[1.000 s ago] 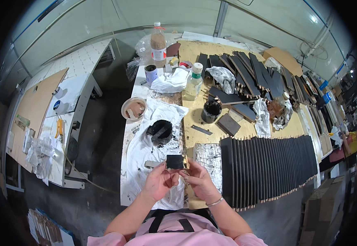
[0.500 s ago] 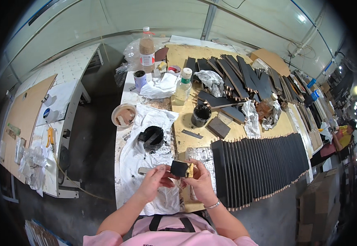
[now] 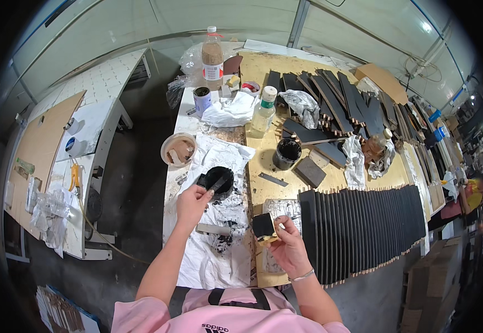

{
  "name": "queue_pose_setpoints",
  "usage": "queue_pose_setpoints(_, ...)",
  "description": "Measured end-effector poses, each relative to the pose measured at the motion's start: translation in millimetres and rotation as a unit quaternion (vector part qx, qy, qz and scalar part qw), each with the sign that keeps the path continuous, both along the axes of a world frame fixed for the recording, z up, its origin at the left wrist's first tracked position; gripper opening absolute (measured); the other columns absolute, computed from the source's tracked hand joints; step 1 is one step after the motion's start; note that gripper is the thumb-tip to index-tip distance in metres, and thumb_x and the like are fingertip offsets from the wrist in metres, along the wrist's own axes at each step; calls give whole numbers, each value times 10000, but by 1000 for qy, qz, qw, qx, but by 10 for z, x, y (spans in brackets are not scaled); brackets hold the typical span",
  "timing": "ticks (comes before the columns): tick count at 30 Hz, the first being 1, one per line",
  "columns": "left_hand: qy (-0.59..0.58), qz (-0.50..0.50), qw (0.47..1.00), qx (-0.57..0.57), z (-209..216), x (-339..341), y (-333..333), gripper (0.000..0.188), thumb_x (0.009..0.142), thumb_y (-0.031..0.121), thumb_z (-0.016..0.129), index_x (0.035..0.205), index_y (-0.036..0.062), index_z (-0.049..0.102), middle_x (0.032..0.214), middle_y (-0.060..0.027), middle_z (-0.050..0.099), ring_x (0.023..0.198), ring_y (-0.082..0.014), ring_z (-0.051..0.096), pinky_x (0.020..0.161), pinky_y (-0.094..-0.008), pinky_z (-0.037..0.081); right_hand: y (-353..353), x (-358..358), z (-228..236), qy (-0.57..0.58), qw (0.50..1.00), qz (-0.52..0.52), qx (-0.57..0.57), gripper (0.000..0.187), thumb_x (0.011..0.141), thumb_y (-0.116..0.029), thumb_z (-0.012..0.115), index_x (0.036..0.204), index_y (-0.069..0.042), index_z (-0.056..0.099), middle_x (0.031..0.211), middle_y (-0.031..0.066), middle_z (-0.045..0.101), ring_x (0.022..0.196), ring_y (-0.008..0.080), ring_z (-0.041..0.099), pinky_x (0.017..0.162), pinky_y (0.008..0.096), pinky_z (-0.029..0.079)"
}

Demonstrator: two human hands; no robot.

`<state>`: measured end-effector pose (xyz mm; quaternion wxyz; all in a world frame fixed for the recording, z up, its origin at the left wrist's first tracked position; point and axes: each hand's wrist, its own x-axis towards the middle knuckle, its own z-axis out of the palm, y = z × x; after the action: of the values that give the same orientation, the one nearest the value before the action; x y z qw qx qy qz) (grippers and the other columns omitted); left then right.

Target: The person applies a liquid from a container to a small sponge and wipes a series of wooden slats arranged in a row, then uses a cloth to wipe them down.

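Observation:
My left hand [image 3: 192, 206] reaches to the near edge of the black cup [image 3: 231, 188], which holds black paint-like stuff. Its thumb and fingers pinch together at the lower end of a flat dark strip [image 3: 219, 182] lying across the cup. In my right hand [image 3: 288, 246], between thumb and fingers, is a small yellow sponge [image 3: 263, 226] with its upper face coated black. Under the cup lies a white cloth [image 3: 197, 261] with black smears, and on it a grey flat bar [image 3: 214, 229].
A row of black slats [image 3: 363, 233] with wooden pegs lies at right; more black boards [image 3: 330, 100] are piled behind. Another black pot [image 3: 287, 154], a brown block [image 3: 310, 172], a tub [image 3: 179, 150] and bottles [image 3: 263, 114] stand around. A person [image 3: 469, 194] is at far right.
My hands have come apart. The left has moved forward to the cup, while the right keeps the sponge and has shifted right, its black face now turned up.

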<state>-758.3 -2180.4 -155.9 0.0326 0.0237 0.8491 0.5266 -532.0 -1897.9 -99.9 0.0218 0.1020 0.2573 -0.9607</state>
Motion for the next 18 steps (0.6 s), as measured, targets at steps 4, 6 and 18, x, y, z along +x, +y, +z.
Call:
queue_pose_setpoints(4,-27,10,998,55,75,-16,-22,158,1030,114,908,1053,-3,805,856,-139,857,739,-260,830,710,-411,619,-99,-206,242,-67,997,-26,31,320,1181,-46,718,1500,-64,712,1262,48,832,1143,186,821,1128,415,668)
queue_pose_setpoints(6,37,-8,999,-23,324,13,-48,133,1023,99,896,1041,14,796,855,-140,846,740,-274,827,708,-424,620,-62,-249,215,-68,997,-10,26,351,1186,-47,713,1538,-45,712,1259,42,831,1142,177,820,1145,422,665)
queue_pose_setpoints(18,277,-192,887,-317,640,-511,124,65,996,154,851,998,98,819,1008,-102,793,983,-371,799,852,-531,626,-218,-556,261,-125,984,37,118,452,1178,-59,739,1618,-25,642,1442,125,822,1262,262,855,1084,513,757)
